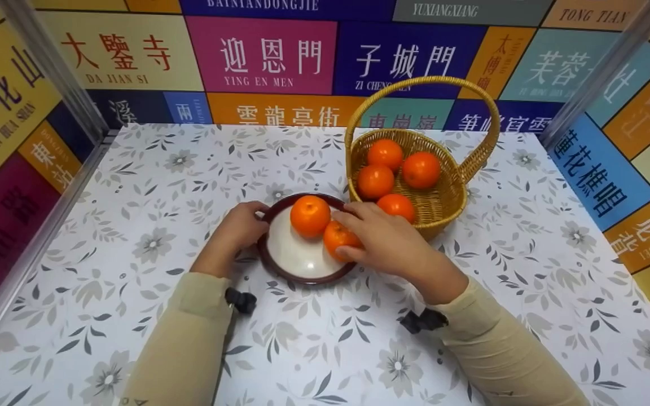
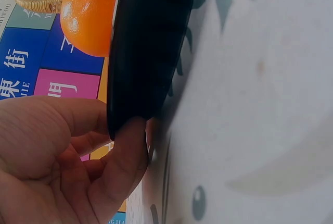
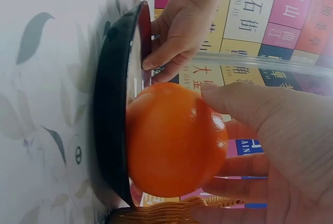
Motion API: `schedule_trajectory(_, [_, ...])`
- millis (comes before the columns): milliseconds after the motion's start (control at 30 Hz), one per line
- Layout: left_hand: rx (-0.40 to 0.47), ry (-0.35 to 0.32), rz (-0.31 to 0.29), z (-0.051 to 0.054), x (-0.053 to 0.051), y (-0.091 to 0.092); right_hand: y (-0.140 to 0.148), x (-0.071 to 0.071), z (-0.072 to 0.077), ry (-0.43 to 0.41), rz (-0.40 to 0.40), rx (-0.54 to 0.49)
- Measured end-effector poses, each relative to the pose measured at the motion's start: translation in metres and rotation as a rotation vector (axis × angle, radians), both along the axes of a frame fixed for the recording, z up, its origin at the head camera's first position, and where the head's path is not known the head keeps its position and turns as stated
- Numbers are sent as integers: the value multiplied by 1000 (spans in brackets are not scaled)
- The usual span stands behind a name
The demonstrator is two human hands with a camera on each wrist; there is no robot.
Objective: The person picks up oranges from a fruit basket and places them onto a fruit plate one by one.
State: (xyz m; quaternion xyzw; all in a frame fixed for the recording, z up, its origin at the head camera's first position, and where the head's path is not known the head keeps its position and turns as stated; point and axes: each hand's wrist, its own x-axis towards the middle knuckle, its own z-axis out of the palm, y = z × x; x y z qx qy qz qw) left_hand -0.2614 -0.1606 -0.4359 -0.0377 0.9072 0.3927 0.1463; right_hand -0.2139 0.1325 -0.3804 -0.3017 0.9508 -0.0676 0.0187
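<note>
Head view: left hand pinches the plate; right hand has fingers curved round an orange; wall panel reads "YING EN MEN".

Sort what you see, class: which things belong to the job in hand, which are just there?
In the job:
left hand, pinching the plate
right hand, holding an orange
second orange, on the plate
probably the basket and its four oranges

Just there:
cloth
lettered walls

Round, glossy fruits are bright orange; the round, shiny plate is white inside, dark red at its rim, black outside. The woven wicker basket is golden tan, the flat table covering white with grey floral print, the fabric sleeves beige.
</note>
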Motion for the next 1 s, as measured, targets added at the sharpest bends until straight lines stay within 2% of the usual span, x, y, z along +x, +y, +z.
schedule_trajectory(267, [-9,17,-1,0,1,0,6,-2,4,25,15,-73])
schedule_trajectory(600, [10,12,3,1,2,0,15,-11,8,137,27,-182])
schedule_trajectory(833, [-5,38,4,0,2,1,24,-19,9,198,-45,-252])
schedule_trajectory(1000, [7,39,4,0,2,1,29,-25,9,175,-118,-292])
